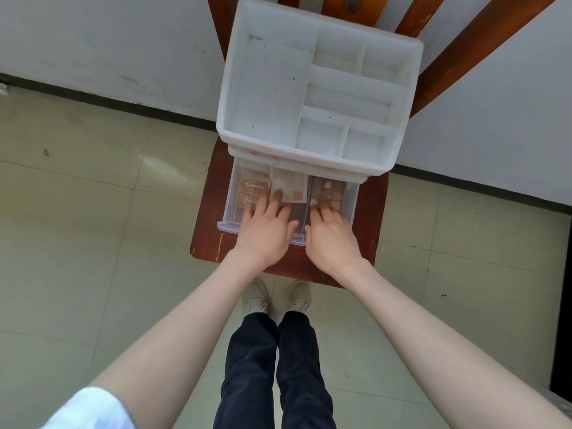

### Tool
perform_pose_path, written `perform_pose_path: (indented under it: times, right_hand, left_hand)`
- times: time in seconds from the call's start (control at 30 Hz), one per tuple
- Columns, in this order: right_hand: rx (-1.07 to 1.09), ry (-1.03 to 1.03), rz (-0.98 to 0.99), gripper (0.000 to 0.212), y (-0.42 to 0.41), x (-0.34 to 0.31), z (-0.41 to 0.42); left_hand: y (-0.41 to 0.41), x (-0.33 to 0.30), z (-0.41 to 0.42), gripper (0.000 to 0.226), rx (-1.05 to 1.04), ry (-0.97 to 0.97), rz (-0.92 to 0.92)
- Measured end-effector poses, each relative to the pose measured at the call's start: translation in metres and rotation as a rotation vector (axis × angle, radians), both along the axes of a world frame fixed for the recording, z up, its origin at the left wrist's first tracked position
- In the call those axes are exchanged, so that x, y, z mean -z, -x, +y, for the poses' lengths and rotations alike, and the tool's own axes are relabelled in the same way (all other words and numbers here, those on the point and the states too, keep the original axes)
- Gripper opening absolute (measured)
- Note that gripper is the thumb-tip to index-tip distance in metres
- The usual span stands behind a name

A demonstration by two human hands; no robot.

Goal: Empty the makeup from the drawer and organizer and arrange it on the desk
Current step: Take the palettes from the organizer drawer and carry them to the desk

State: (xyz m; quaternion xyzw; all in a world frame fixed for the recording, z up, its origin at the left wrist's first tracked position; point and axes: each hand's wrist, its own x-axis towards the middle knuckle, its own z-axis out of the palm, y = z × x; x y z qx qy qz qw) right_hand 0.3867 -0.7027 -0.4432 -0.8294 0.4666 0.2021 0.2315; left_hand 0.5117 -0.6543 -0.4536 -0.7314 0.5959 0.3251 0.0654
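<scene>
- The organizer (315,88) hides the back of the drawer (226,218); the palettes (252,188) inside show only in part, blurred through clear plastic.
- The drawer sits pulled out toward the person on a wooden chair (204,243), its long axis left to right.
- Left hand (266,230): fingers straight and spread, tips on the left palettes.
- Right hand (332,233): fingers reach onto the right palette (329,188); whether they grip it cannot be told.

organizer (272,88): white, compartments bare | drawer (227,209): clear, pulled open | palettes (253,188): flat inside
</scene>
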Motion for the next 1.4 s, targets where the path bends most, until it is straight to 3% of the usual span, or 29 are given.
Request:
perform_pose_path:
  times: [0.13, 0.2, 0.3, 0.5, 0.63, 0.77, 0.87, 1.0, 1.13, 1.23, 1.4]
  right_hand:
    - [0.051, 0.03, -0.037, 0.038, 0.001, -0.005, -0.003]
    - [0.089, 0.042, -0.044, 0.044, -0.001, -0.004, -0.012]
    - [0.075, 0.022, 0.004, 0.066, -0.006, 0.003, -0.021]
    - [0.048, 0.105, 0.105, 0.074, -0.013, 0.018, -0.02]
    - [0.022, 0.189, 0.113, 0.071, -0.013, 0.018, -0.018]
    - [0.002, 0.191, 0.114, 0.057, -0.01, 0.011, -0.011]
    - [0.034, 0.188, 0.057, 0.042, -0.009, 0.001, -0.014]
    - [0.099, 0.133, -0.13, 0.029, -0.003, -0.011, -0.011]
    - [0.354, 0.061, -0.351, 0.029, 0.012, -0.023, 0.003]
    - [0.729, -0.028, -0.517, 0.033, 0.02, -0.03, 0.004]
    - [1.163, -0.113, -0.648, 0.027, 0.031, -0.019, 0.003]
  left_hand:
    - [-0.004, -0.007, -0.003, 0.041, -0.036, 0.181, -0.023]
    - [-0.012, -0.006, -0.01, 0.056, -0.065, 0.243, -0.051]
    - [-0.023, 0.001, -0.019, 0.069, -0.032, 0.139, -0.096]
    - [-0.027, 0.007, -0.02, 0.075, 0.1, 0.107, -0.192]
    - [-0.031, 0.004, -0.021, 0.065, 0.094, 0.136, -0.201]
    - [-0.035, -0.001, -0.022, 0.038, 0.067, 0.133, -0.102]
    - [-0.035, -0.01, -0.023, 0.022, -0.193, 0.144, 0.129]
    - [-0.024, -0.012, -0.026, 0.027, -0.652, 0.149, 0.38]
    - [-0.012, -0.007, -0.029, 0.027, -1.015, 0.178, 0.539]
    - [-0.004, -0.002, -0.031, 0.023, -1.009, 0.188, 0.504]
    - [0.012, 0.005, -0.037, 0.016, -0.919, 0.168, 0.378]
